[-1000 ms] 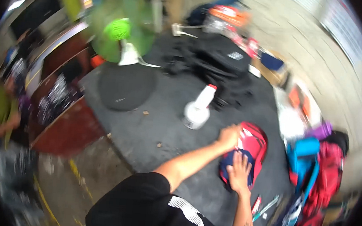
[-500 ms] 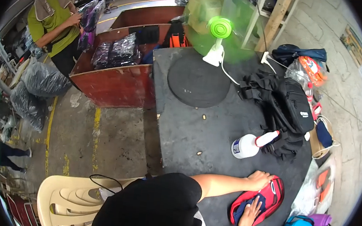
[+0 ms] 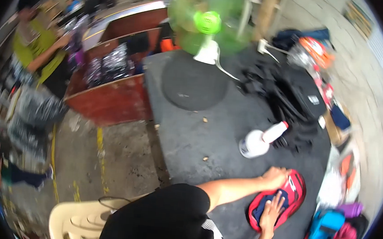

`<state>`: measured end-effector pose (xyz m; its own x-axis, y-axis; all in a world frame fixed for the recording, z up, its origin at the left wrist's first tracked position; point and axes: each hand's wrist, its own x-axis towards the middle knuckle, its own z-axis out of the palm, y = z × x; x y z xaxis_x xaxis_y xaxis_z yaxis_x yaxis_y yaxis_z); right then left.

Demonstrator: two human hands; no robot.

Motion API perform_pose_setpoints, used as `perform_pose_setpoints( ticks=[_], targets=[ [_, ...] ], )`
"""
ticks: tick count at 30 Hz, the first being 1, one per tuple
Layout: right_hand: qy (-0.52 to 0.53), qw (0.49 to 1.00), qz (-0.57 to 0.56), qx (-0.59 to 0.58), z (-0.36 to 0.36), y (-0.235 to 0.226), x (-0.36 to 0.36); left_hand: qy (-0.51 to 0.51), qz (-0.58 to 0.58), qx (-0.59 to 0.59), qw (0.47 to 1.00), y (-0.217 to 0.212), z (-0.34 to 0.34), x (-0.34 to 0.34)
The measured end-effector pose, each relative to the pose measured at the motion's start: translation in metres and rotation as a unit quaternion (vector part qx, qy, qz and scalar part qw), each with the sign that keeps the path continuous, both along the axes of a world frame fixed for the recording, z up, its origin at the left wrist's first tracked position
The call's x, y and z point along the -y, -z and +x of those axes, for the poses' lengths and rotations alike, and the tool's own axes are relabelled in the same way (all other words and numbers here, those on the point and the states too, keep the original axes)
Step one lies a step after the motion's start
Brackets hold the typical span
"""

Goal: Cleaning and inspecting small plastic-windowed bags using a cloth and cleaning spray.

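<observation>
A small red bag [image 3: 297, 190] with dark edging and a dark navy panel [image 3: 261, 209] lies on the black-topped table, close to my body. Its far left edge is in my left hand [image 3: 275, 177], whose fingers are curled closed there. My right hand [image 3: 272, 212] rests on the navy panel, fingers stretched and spread, holding nothing. Just beyond my hands, a white spray bottle [image 3: 253, 144] with a red-tipped white head stands on the table. Whatever lies under my right palm is hidden.
A black backpack [image 3: 303, 94] lies beyond the bottle. A green fan [image 3: 207, 23] spins near a round black disc [image 3: 195, 84]. Red bins [image 3: 111, 106] holding plastic-wrapped goods adjoin the table; a person [image 3: 37, 49] stands behind them. Colourful bags [image 3: 327, 227] lie right, a cream chair [image 3: 66, 222] left.
The view has shifted, with some blur. Both hands remain on the red bag. My right hand's fingers are spread wider on the panel. The person at the bins still holds a wrapped purple item.
</observation>
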<state>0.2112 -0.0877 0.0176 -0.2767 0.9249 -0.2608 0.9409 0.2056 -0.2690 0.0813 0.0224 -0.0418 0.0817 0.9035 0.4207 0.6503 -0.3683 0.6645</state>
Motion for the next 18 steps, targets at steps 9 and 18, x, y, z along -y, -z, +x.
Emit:
perform_pose_setpoints(
  ticks=[9,18],
  targets=[
    [-0.03,0.999,-0.011,-0.036,-0.003,-0.003,-0.013,-0.009,-0.015,-0.028,0.999,0.0,-0.018,-0.007],
    [0.149,0.97,0.191,0.036,-0.023,0.04,-0.031,0.021,0.004,-0.065,0.998,-0.007,-0.005,-0.002]
  ],
)
